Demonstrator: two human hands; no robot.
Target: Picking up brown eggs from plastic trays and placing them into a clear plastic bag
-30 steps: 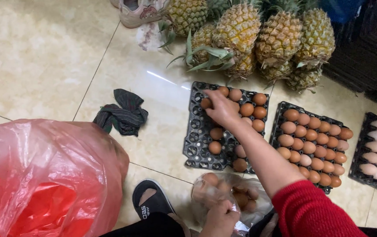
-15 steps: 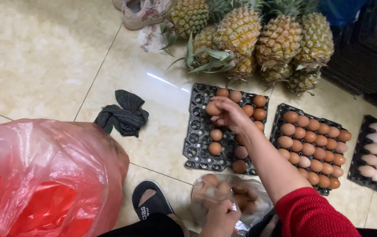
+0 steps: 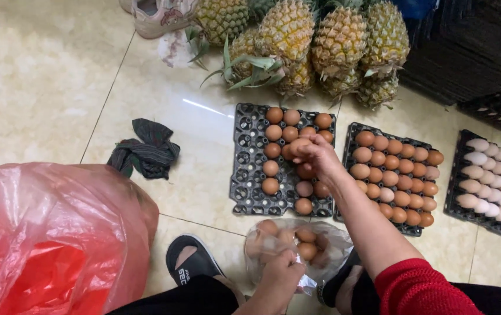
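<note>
Eggs in brown sit in the half-filled black egg tray (image 3: 250, 169) on the floor, mostly along its right columns, and one brown egg (image 3: 298, 144) is pinched in the curled fingertips of the right hand (image 3: 315, 156) just above that tray.

At far left a big red plastic bag (image 3: 46, 239) bulges in the foreground, with a dark crumpled cloth (image 3: 145, 150) lying on the tile beyond it. A foot in a black sandal (image 3: 189, 262) rests beside the bag. Next to it the left hand (image 3: 279, 279) grips the gathered mouth of a clear plastic bag (image 3: 326, 236) already holding several brown eggs, fingers closed on the film. The right forearm, in a red sleeve (image 3: 420, 289), crosses over the gap between the first tray and a second tray (image 3: 396, 175) full of brown eggs. Further right stands a tray of pale eggs (image 3: 496, 181), and behind it a stack of empty dark trays (image 3: 466, 64).

Pineapples (image 3: 309, 46) crowd the top, beside a light shoe (image 3: 157, 14). Everything rests on glossy cream floor tiles (image 3: 34, 76) with thin dark joints.
</note>
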